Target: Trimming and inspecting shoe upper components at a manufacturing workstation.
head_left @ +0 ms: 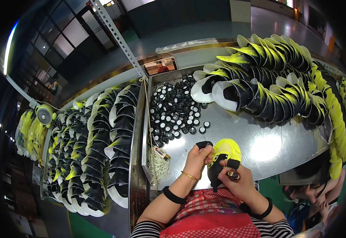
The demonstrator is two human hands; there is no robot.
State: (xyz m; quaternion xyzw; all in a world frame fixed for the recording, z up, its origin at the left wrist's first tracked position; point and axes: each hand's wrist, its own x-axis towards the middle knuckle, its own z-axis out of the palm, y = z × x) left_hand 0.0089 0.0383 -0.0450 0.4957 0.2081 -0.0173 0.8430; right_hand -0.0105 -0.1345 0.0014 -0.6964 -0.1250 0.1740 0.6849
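Observation:
A yellow and black shoe upper (227, 147) is in front of me at the near edge of the metal table, its yellow toe pointing away. My left hand (201, 155) is closed in a pinch at the upper's left edge, a black cover on one finger. A thin thread seems to run near these fingertips, but what they pinch is too small to make out. My right hand (238, 179) wraps round a short-handled tool (232, 174) over the upper's black part, also with a black finger cover. The tool's tip is hidden.
Many small black-and-white spools (173, 109) lie at the table's left. Rows of nested shoe uppers (268, 99) fill its back right; more uppers (95, 146) stand on the left rack. White string (158, 163) hangs near the left edge. A phone (160, 66) leans behind. Another person (319, 198) sits lower right.

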